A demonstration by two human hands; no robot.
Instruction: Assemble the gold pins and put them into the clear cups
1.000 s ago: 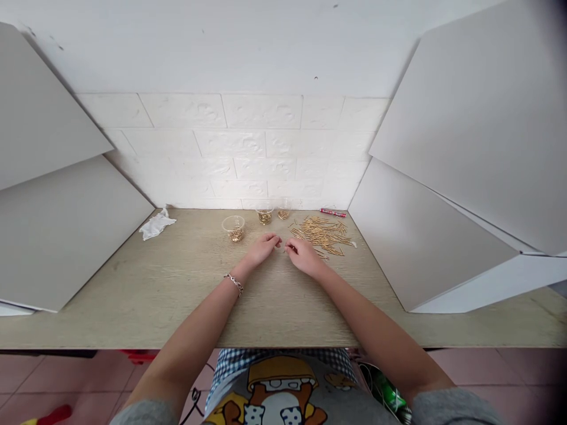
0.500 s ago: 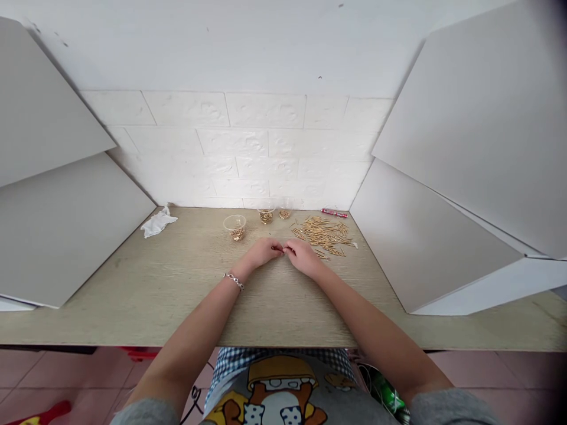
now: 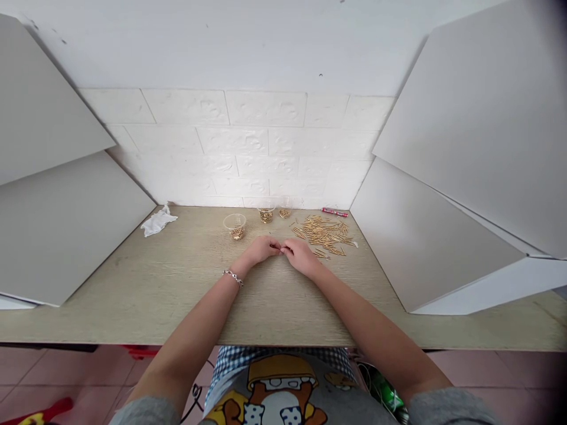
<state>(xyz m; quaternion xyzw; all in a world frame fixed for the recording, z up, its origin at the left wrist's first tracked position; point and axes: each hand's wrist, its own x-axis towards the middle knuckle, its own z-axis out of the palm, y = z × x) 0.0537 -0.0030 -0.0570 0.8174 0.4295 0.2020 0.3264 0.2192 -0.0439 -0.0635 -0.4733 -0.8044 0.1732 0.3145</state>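
Note:
My left hand [image 3: 263,248] and my right hand [image 3: 299,255] meet over the middle of the table, fingertips pinched together and touching or nearly so. Whatever lies between the fingers is too small and hidden to name. To the right of my right hand spreads a pile of thin gold-coloured metal pins [image 3: 325,233]. Beyond my left hand stands a clear plastic cup [image 3: 234,224] with small gold pieces in it. Farther back are a second clear cup [image 3: 266,213] and a third clear cup [image 3: 285,209], both holding small gold pieces.
A crumpled white tissue [image 3: 158,221] lies at the back left of the wooden table [image 3: 155,289]. At the back right is a red tube-shaped packet [image 3: 334,212]. Pale panels [image 3: 443,236] flank the table on both sides, and a white brick-patterned wall [image 3: 266,141] closes the back.
Both hands stay pinched together and have shifted very slightly to the left. The cups and the pile of pins look the same.

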